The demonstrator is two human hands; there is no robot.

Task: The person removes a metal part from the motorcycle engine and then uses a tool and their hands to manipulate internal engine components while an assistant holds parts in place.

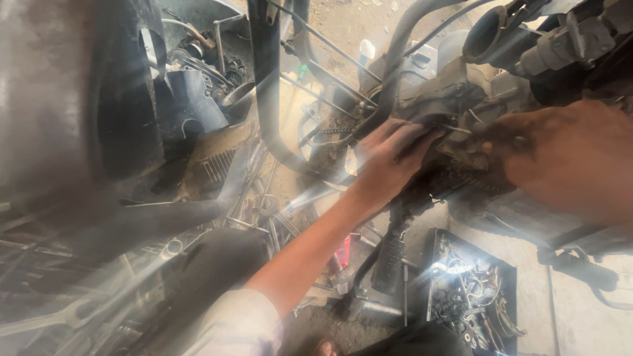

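My left hand (389, 158) reaches up from a pale sleeve to the dirty motorcycle engine (455, 99) at the centre. Its fingers curl over a dark part (432, 120) on the engine's side. My right hand (560, 158) comes in from the right, close to the camera and blurred. Its grimy fingertips pinch a thin bright metal tool (457, 130) that points at the same dark part. The two hands lie a short way apart on the engine casing.
A black frame tube (267, 86) curves down left of the engine, beside a short run of chain (330, 134). A black tray (504, 277) of small parts lies bottom right, next to a footpeg (389, 257). Wrenches (267, 211) litter the ground. A large dark blurred shape (66, 99) fills the left.
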